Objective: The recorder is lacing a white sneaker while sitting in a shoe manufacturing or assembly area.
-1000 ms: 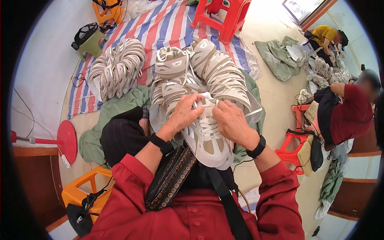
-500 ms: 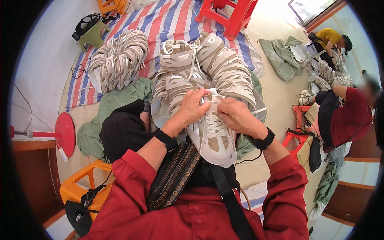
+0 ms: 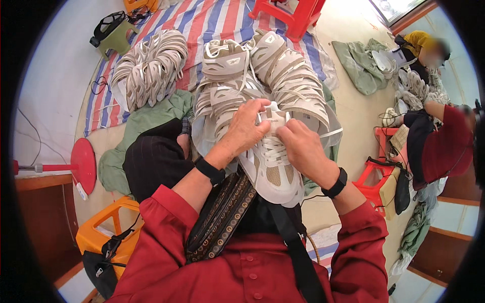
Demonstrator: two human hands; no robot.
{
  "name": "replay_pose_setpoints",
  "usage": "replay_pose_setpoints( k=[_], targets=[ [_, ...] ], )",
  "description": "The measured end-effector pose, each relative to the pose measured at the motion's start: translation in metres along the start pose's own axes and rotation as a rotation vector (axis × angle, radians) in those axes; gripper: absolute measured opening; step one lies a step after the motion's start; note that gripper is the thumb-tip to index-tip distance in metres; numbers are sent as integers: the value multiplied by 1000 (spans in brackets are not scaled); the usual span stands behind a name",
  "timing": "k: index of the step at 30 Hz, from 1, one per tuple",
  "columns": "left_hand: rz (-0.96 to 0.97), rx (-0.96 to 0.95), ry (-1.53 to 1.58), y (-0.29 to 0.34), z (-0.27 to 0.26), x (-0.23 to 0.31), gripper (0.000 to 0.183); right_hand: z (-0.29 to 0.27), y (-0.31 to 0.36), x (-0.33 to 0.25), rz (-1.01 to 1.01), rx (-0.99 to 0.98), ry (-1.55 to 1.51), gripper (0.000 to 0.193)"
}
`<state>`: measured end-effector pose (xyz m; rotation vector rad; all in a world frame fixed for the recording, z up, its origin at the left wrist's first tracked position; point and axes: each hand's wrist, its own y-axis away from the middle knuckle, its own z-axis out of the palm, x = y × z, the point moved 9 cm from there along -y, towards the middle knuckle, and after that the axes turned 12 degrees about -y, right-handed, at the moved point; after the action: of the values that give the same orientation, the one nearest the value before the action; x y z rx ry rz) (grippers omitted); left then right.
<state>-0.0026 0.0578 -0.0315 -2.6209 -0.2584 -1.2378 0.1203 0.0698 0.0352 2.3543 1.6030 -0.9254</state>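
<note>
A beige and white shoe upper (image 3: 275, 174) with white laces lies in front of me, toe pointing toward my body. My left hand (image 3: 246, 126) is closed on the left side of its opening, fingers curled beside the tongue (image 3: 275, 120). On the other side, my right hand (image 3: 304, 146) is closed with thumb and fingertips pinching the edge by the tongue and upper laces. What exactly lies between those fingertips is hidden. Just beyond my hands, stacked matching uppers (image 3: 293, 83) form a row, with another laced upper (image 3: 224, 60) beside it.
Another bundle of uppers (image 3: 149, 70) lies on a striped sheet (image 3: 202, 22) at left. Stools surround me: orange (image 3: 113, 217), red (image 3: 290, 17) and green (image 3: 115, 38). A brown patterned bag (image 3: 222, 217) hangs at my waist. Two people work at right beside more uppers.
My right hand has shifted slightly down and right along the tongue's edge. The upper has turned slightly, and the whole view has shifted a little.
</note>
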Motion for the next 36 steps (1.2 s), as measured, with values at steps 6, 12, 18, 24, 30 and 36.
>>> replay_pose_setpoints(
  k=[6, 12, 18, 24, 30, 36],
  targets=[
    [47, 32, 9, 0, -5, 13, 43, 3, -6, 17, 119, 73, -212, 11],
    [284, 292, -160, 10, -29, 40, 27, 3, -2, 15, 132, 5, -219, 10],
    [379, 144, -215, 22, -28, 55, 11, -3, 6, 16, 122, 88, -292, 10],
    [316, -8, -368, 38, -28, 55, 15, -1, 0, 9, 83, 74, -226, 7],
    [304, -116, -348, 35, -22, 50, 20, 4, -2, -1, 24, 139, -271, 7],
    [299, -107, -365, 30, -19, 49, 19, 9, -4, 3, 47, 140, -259, 6]
  ],
)
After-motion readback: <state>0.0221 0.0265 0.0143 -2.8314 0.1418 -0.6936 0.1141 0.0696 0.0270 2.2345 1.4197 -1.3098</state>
